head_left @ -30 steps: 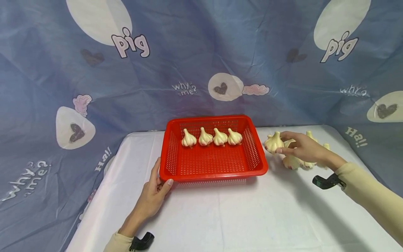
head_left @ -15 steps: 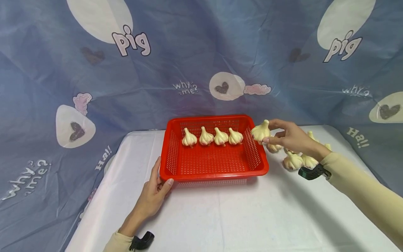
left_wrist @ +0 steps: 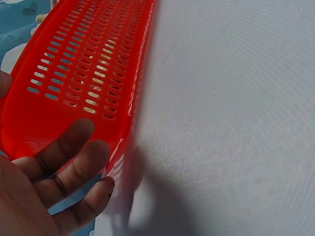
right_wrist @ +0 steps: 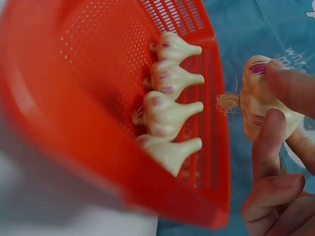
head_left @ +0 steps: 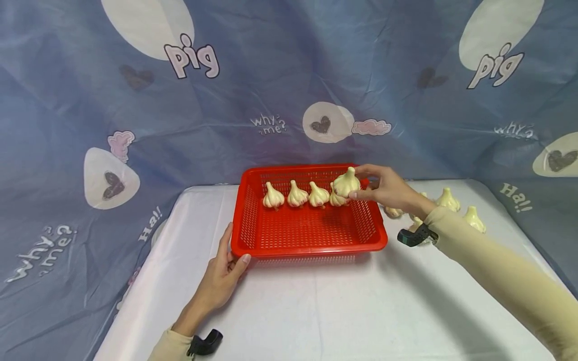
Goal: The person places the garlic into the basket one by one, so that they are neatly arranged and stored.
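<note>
The right hand (head_left: 390,188) pinched a garlic bulb (head_left: 346,184) between thumb and fingers, stem upward, above the right part of the red basket (head_left: 311,250). The left hand (head_left: 219,281) gripped the basket's near left corner, thumb on the near side. Four bulbs (head_left: 273,196) lay in a row along the basket's far side. Other bulbs (head_left: 447,200) sat right of the basket on the white cloth (head_left: 289,316), partly hidden by the right arm.

Beige sleeves (head_left: 492,273), black wrist cameras (head_left: 411,237)
</note>
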### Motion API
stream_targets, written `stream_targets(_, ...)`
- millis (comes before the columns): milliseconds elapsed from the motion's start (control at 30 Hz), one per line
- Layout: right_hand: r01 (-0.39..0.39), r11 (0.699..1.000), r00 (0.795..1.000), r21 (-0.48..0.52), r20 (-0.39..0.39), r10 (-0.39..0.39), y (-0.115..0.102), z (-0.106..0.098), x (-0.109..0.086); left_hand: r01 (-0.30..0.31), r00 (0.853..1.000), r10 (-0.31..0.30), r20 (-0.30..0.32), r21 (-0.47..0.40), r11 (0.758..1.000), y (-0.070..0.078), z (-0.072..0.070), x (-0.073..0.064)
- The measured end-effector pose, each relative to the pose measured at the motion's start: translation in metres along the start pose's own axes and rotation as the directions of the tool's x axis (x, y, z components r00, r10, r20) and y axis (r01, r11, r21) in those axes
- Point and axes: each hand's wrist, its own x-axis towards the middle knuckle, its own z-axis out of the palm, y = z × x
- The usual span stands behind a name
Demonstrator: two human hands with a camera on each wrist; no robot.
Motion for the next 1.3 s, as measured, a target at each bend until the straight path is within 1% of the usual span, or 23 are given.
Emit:
stream_targets(167, 0.065, 0.998, 0.998, 0.007, 0.004, -0.065, -0.001, 0.014, 0.019, 0.003, 1.0, -0.003, -0.001, 0.001, 1.0, 0.001, 0.0, 0.001)
stream_targets(333, 0.081, 0.996, 0.996, 0.023, 0.041, -0.082, -0.008, 0.028, 0.035, 0.018, 1.0, -0.018, -0.001, 0.0, 1.0, 0.001, 0.0, 0.001)
stream_targets(500, 0.091, 0.994, 0.992, 0.06, 0.081, -0.095, -0.017, 0.04, 0.044, 0.016, 1.0, -0.016, -0.006, 0.004, 1.0, 0.001, 0.001, 0.0)
stream_targets(600, 0.114, 0.993, 0.989, 0.032, 0.092, -0.117, -0.021, 0.048, 0.051, 0.022, 1.0, -0.022, -0.013, 0.007, 1.0, 0.0, 0.001, 0.0)
stream_targets(733, 0.111, 0.994, 0.986, 0.016, 0.126, -0.112, -0.023, 0.058, 0.059, 0.026, 1.0, -0.026, -0.012, 0.005, 1.0, 0.0, 0.001, 0.0)
stream_targets(867, 0.079, 0.996, 0.981, 0.048, 0.176, -0.086, -0.024, 0.066, 0.064, 0.029, 1.0, -0.029, -0.007, 0.003, 1.0, 0.001, 0.001, 0.0)
stream_targets(1033, 0.07, 0.995, 0.969, 0.071, 0.231, -0.084, -0.026, 0.072, 0.068, 0.044, 0.999, -0.044, -0.009, 0.008, 0.999, -0.001, 0.002, 0.0)
stream_targets(1167, 0.081, 0.995, 0.962, 0.05, 0.257, -0.091, -0.026, 0.075, 0.073, 0.039, 0.999, -0.039, -0.01, 0.01, 0.999, 0.0, 0.002, 0.0)
stream_targets(1300, 0.125, 0.992, 0.957, -0.014, 0.264, -0.116, -0.027, 0.08, 0.078, 0.015, 1.0, -0.015, -0.005, 0.003, 1.0, 0.0, 0.002, 0.001)
